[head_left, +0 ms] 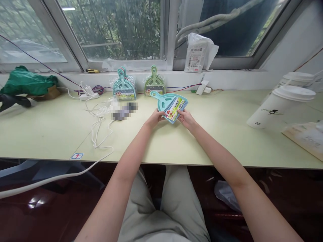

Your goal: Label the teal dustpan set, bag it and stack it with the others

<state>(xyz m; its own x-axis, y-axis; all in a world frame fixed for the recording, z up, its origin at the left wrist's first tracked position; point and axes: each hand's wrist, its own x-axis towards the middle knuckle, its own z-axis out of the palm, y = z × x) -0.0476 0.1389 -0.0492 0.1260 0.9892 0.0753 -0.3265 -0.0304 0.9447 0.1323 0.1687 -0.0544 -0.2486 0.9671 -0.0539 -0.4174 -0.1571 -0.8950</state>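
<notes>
Bench (222, 141), pale green; we list near to far. Our L hand (154, 119) & R hand (186, 119), both gripping qty 1 lt-blue dustpan set (171, 107), tilted, one hand per side; bench contact unclear. Beyond: qty 1 grn dustpan set (154, 80), upright; to its L, qty 1 teal dustpan stack (123, 84), upright; window (121, 30) behind.

A small white sticker with a blue border (77, 156), at the front edge of the pale yellow-green table (222, 137), shows a red arrow. Lettering on the turquoise plastic dustpan's (161, 103) multicoloured label (173, 112), the tall white lidded cup (277, 109) and the white printed box (193, 60) is too small to read.
</notes>
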